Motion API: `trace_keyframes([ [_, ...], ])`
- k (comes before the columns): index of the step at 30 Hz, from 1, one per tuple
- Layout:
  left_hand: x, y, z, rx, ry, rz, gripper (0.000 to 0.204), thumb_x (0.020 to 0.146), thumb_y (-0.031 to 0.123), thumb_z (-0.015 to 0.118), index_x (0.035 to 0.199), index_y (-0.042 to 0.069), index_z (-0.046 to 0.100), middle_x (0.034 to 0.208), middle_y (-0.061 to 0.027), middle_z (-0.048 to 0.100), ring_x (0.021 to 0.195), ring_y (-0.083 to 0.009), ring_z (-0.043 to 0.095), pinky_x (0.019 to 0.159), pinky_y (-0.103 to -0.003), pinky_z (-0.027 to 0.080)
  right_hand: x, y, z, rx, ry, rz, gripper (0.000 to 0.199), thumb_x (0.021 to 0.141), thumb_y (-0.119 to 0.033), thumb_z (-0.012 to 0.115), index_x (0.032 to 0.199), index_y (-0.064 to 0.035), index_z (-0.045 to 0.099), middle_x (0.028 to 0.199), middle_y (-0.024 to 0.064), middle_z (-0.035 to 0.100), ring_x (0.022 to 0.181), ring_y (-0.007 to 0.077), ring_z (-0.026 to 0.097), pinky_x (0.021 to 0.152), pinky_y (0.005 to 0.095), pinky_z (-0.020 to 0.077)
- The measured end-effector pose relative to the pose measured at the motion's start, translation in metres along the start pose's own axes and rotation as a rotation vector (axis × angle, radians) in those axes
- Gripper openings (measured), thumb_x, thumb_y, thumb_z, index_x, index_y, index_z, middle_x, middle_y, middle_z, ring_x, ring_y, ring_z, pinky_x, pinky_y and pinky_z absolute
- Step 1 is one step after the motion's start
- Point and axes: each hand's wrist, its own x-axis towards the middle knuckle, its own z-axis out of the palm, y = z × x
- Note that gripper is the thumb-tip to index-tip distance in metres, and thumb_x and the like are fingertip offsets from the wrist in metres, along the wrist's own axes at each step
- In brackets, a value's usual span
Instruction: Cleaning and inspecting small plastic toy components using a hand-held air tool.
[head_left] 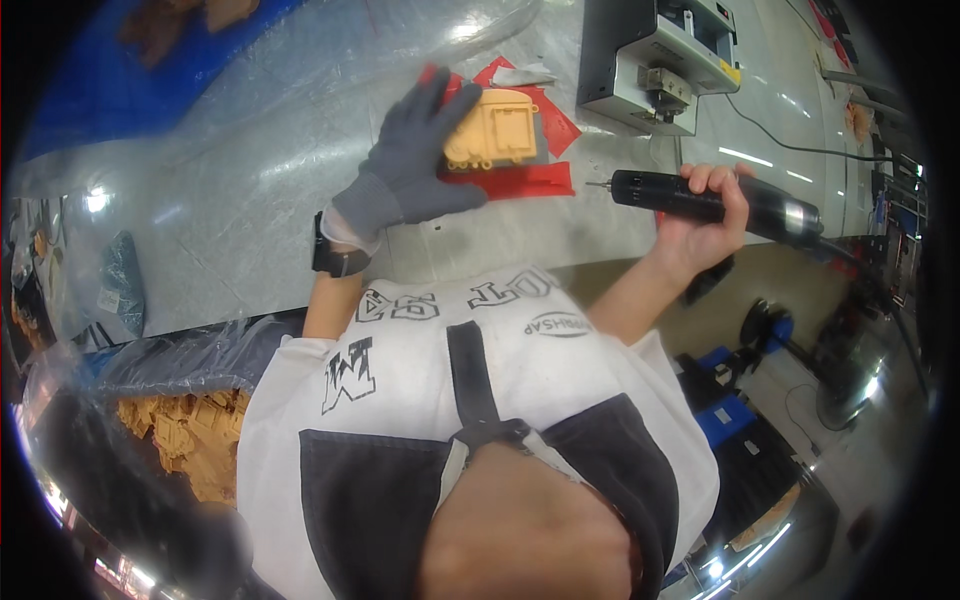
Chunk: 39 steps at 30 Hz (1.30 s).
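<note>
Pale grey and glossy, the surface [250, 200] runs before us, with a grey machine [655, 60] at its far edge. Our left hand [415, 160], in a grey glove, lies spread open over a yellow plastic part [495, 130], fingers touching its near side; the part sits on a red fixture [530, 180]. Our right hand [710, 215], bare, is closed around a black electric screwdriver [720, 200], held level beside the fixture, its bit pointing toward the fixture. A bag of yellow parts [185, 435] sits lower left.
</note>
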Motion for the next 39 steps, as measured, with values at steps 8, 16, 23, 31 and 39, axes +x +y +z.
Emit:
trace_keyframes([
  [8,0.034,0.034,-0.013,-0.034,0.363,0.299,0.053,0.08,0.031,0.053,0.126,0.008,0.039,0.126,-0.0177,0.041,0.119,-0.0329,0.036,0.1,-0.041,0.027,0.013,-0.016,0.017,-0.125,0.029,-0.468,0.031,0.07,-0.003,0.049,0.1,-0.0021,0.044,0.059,0.008,0.046,0.05,0.0167,0.046,0.058,0.0323,0.0396],
  [16,0.039,0.008,0.022,-0.075,0.263,0.164,0.041,0.082,0.029,0.049,0.119,0.011,0.048,0.123,-0.0185,0.043,0.114,-0.0314,0.04,0.097,-0.04,0.029,0.074,-0.007,0.046,-0.237,-0.022,-0.571,0.029,0.062,0.007,0.054,0.09,0.0039,0.044,0.058,0.0096,0.049,0.044,0.0169,0.048,0.05,0.0293,0.0438],
  [23,0.032,-0.027,0.027,-0.484,0.19,0.056,0.034,0.081,0.019,0.049,0.114,0.009,0.053,0.116,-0.0151,0.049,0.111,-0.0298,0.042,0.095,-0.038,0.032,0.074,0.007,0.043,-0.287,-0.08,-0.415,0.023,0.063,0.009,0.054,0.084,0.003,0.046,0.057,0.01,0.048,0.044,0.0172,0.048,0.047,0.0289,0.0418],
  [31,0.033,-0.041,0.034,-0.584,0.171,0.081,0.026,0.081,0.017,0.051,0.105,0.01,0.058,0.103,-0.0073,0.057,0.095,-0.0248,0.046,0.087,-0.033,0.036,-0.018,0.013,0.069,-0.079,-0.531,-0.205,0.037,0.069,0.001,0.049,0.103,-0.0012,0.037,0.059,0.0081,0.045,0.048,0.0173,0.045,0.056,0.0349,0.0409],
  [39,0.034,-0.042,0.041,-0.546,0.25,0.133,0.025,0.08,0.018,0.052,0.103,0.01,0.059,0.1,-0.0059,0.059,0.088,-0.0246,0.047,0.084,-0.033,0.038,-0.033,0.033,0.085,-0.206,-0.592,-0.157,0.035,0.067,-0.004,0.048,0.101,-0.0019,0.04,0.058,0.008,0.042,0.048,0.0179,0.043,0.056,0.0342,0.0393],
])
